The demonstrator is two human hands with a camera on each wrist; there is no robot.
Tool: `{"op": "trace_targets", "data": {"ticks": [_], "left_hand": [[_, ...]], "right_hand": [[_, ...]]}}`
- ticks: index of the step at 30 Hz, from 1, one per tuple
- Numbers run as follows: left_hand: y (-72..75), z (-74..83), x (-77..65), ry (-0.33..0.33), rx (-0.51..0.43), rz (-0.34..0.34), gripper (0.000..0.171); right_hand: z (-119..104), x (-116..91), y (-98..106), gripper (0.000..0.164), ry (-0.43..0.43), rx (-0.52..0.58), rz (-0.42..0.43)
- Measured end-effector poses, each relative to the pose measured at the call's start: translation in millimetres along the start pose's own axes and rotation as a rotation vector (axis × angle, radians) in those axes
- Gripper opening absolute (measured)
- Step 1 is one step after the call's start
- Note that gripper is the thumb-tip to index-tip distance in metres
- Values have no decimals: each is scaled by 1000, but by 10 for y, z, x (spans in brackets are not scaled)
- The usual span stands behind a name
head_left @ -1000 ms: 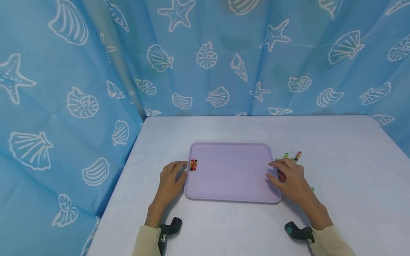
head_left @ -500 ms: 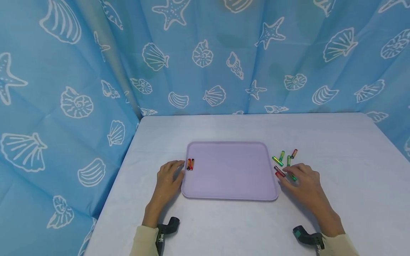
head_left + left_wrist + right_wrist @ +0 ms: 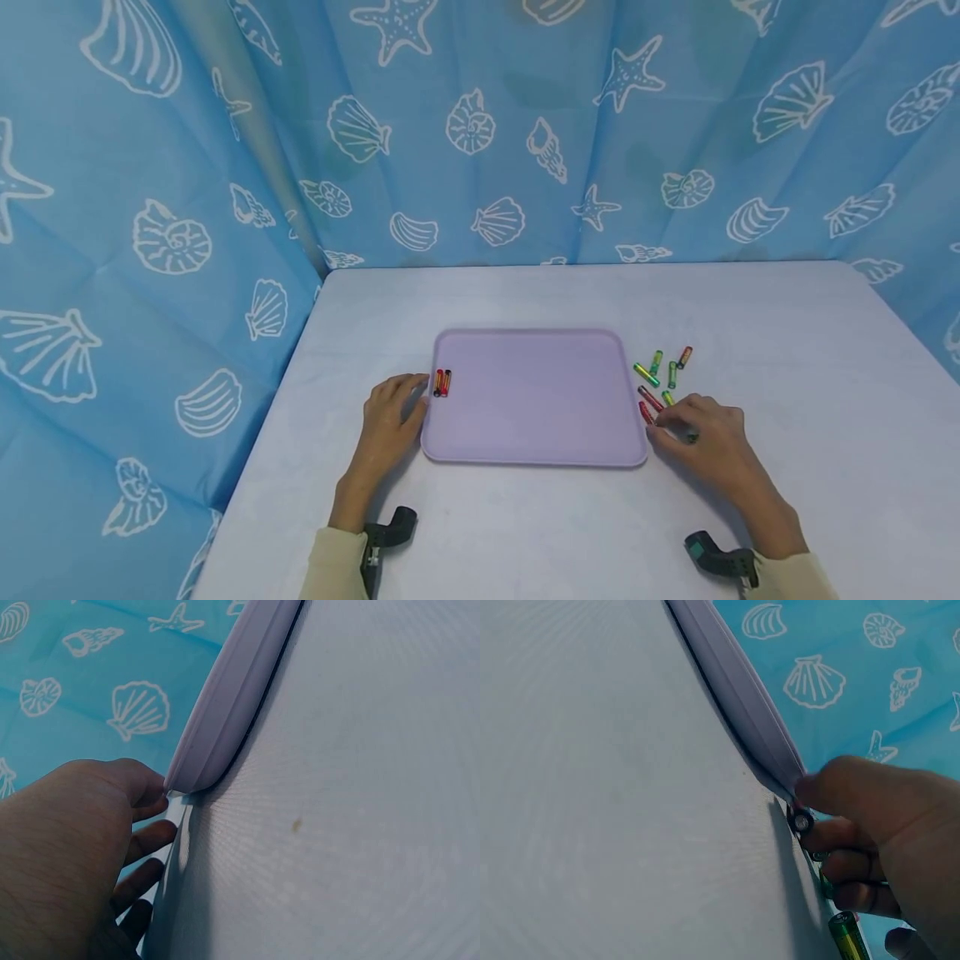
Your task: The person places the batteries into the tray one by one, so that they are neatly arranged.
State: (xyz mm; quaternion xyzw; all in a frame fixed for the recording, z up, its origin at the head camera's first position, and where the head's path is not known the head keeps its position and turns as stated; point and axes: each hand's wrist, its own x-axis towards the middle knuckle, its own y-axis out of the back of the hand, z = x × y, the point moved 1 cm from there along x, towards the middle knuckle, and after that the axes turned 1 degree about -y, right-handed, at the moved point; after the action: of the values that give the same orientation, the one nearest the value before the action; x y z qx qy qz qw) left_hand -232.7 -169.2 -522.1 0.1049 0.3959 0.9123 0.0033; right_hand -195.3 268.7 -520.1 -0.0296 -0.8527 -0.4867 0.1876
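A lilac tray point(image 3: 536, 408) lies on the table, with two red-and-black batteries point(image 3: 442, 383) side by side at its left edge. My left hand point(image 3: 387, 425) rests at the tray's left rim, fingers relaxed and fingertips touching it in the left wrist view. Beside the right rim, my right hand point(image 3: 707, 437) pinches a red battery point(image 3: 645, 412) between thumb and index finger; its dark end point(image 3: 801, 820) shows between them in the right wrist view. Another dark red battery point(image 3: 649, 397) lies just behind. A green battery point(image 3: 846, 935) is under the curled fingers, partly hidden in the head view.
Several loose green batteries point(image 3: 647, 375) and one red battery point(image 3: 686, 357) are scattered right of the tray. A white cloth point(image 3: 525, 533) covers the table. A blue shell-patterned curtain point(image 3: 540, 167) hangs behind and at the left. Both wrists wear black camera mounts point(image 3: 393, 527).
My right hand has drawn away from the tray's right rim, uncovering the batteries, then come down onto the red battery nearest the rim. My left hand stays at the left rim.
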Motion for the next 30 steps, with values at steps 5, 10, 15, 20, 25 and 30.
{"op": "trace_targets", "data": {"ticks": [5, 10, 15, 20, 25, 30], "left_hand": [[-4, -8, 9, 0, 16, -3, 37], [3, -16, 11, -8, 20, 8, 37], [-1, -27, 14, -17, 17, 23, 37], [-37, -30, 17, -35, 11, 28, 36], [-64, -13, 7, -32, 11, 8, 37], [-40, 3, 0, -16, 28, 17, 37]], "right_hand": [[-4, -7, -7, 22, 47, 16, -15], [9, 20, -7, 39, 64, 19, -30], [45, 83, -19, 50, 137, 31, -31], [113, 142, 3, 48, 192, 11, -81], [151, 141, 24, 44, 185, 9, -100], [141, 127, 32, 38, 181, 53, -86]]}}
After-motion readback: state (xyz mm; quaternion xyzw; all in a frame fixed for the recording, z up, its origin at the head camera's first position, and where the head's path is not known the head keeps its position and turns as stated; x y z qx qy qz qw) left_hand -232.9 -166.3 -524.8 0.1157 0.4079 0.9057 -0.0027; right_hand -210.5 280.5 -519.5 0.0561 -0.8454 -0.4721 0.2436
